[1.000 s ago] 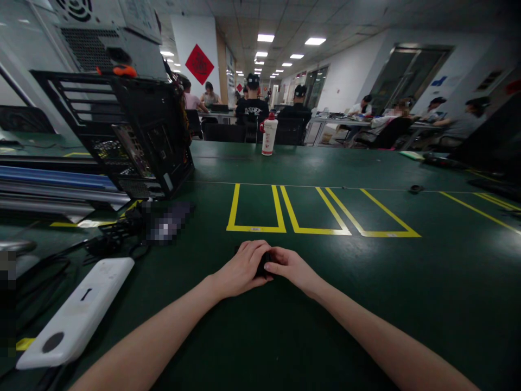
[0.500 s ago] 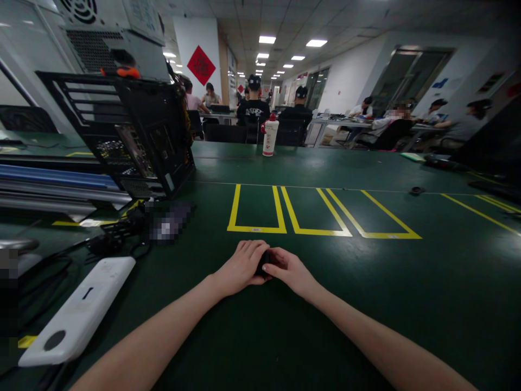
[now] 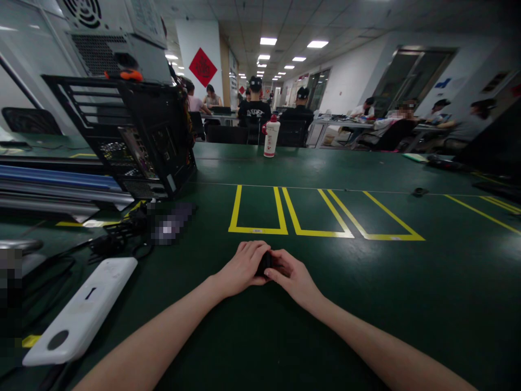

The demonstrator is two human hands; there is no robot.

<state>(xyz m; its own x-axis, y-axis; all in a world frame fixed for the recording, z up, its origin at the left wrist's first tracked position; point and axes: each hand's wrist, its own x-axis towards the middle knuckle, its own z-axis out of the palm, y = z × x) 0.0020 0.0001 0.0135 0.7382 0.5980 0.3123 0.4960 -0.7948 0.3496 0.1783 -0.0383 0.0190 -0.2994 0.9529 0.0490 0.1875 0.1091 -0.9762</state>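
A small black object (image 3: 265,264) sits between my two hands, low over the green table (image 3: 211,326); its kind is mostly hidden by the fingers. My left hand (image 3: 246,264) is wrapped round it from the left and above, with the thumb on the near side. From the right, my right hand (image 3: 290,274) holds its fingers and thumb curved at the object's right side, the thumb tip at its near edge. Just beyond the hands, yellow tape outlines (image 3: 258,231) mark the table top.
At left lie a white elongated device (image 3: 81,309), black cables (image 3: 106,244) and metal rails (image 3: 61,187). An open computer case (image 3: 154,136) stands behind them. A white bottle with a red cap (image 3: 271,138) and a black ring-like item (image 3: 419,191) are farther off. Several people sit beyond.
My right hand has shifted slightly and its thumb has moved a little away, showing more of the black object. My left hand keeps its hold. The view has shifted very slightly.
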